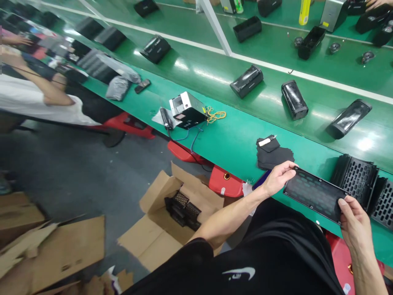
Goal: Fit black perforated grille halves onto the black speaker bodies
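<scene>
Between my two hands is a black speaker grille panel (316, 193), held tilted over the edge of the green bench. My left hand (280, 177) pinches its left end, thumb on top. At the opposite end my right hand (354, 217) grips the corner, thumb pressed on the face. Dark mesh or cloth appears to cover the panel's slots. Just beyond it stands a stack of slotted black grilles (356, 180), with more grilles at the right edge. A pile of black cloth pieces (274, 157) lies past my left hand, with a white-handled tool (267, 141) on top.
An open cardboard box (159, 233) with black grilles inside sits on the floor. A metal-cased device (188, 110) with cables stands on the bench. Black speaker housings (294, 99) lie along the green line behind. Red stools (225, 180) are under the bench edge; a co-worker (39, 90) sits at left.
</scene>
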The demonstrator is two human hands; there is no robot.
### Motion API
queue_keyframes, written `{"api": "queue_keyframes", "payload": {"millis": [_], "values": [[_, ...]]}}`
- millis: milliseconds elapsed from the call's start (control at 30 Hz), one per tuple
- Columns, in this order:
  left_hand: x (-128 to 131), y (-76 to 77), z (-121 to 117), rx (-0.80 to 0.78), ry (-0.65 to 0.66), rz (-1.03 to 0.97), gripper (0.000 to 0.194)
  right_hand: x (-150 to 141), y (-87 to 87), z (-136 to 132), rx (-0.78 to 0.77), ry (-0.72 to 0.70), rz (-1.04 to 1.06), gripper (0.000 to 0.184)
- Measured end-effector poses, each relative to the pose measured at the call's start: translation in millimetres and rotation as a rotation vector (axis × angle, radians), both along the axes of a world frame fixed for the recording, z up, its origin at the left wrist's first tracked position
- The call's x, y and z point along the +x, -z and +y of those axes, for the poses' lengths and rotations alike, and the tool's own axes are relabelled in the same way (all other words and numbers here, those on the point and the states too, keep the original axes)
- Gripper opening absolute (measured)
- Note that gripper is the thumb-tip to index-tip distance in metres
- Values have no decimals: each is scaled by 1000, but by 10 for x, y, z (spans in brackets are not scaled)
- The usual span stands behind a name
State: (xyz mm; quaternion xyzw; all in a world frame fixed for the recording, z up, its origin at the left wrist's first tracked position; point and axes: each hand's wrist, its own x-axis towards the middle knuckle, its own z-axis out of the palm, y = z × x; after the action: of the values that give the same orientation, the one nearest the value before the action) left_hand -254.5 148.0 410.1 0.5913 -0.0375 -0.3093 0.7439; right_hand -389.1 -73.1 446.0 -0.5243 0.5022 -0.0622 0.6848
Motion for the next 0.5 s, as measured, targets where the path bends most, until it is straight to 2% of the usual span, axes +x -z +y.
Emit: {"api": "queue_keyframes", "payload": {"millis": [167,367,500], "values": [[-7,43,-20,18,5,8,31,-26,22,-32,25,-8,7,71],[-26,22,-45,-31,11,39,35,-90,140,-68,6,-50,-9,67],[-27,39,-79,4,-18,23,37,-91,164,-68,-6,-69,-29,64]]}}
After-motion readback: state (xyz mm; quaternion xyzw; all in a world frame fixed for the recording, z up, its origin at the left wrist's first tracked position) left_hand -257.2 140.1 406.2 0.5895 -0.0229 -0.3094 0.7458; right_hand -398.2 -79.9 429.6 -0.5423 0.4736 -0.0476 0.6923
